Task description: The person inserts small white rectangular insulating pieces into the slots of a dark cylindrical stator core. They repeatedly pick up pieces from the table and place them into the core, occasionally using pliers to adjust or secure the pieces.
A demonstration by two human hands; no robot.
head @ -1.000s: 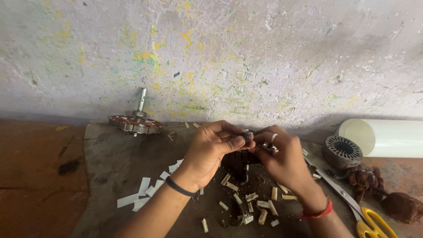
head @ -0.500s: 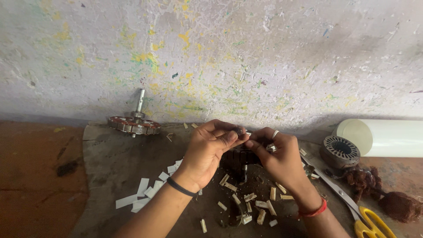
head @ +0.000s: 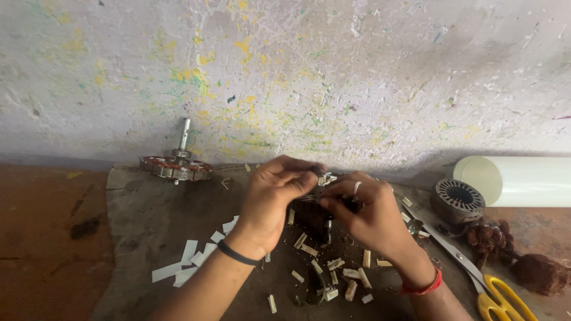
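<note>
Fingertips of the left hand (head: 275,199) and right hand (head: 369,214) are pinching a small pale strip (head: 323,178) between them, both hands also gripping a dark motor core (head: 312,215) held just above the worn mat (head: 148,220). Pale paper bits (head: 333,276) are lying scattered below the hands, white strips (head: 190,258) lying left of the wrist. Yellow-handled scissors (head: 476,279) are lying to the right, a rotor with shaft (head: 176,163) standing by the wall.
</note>
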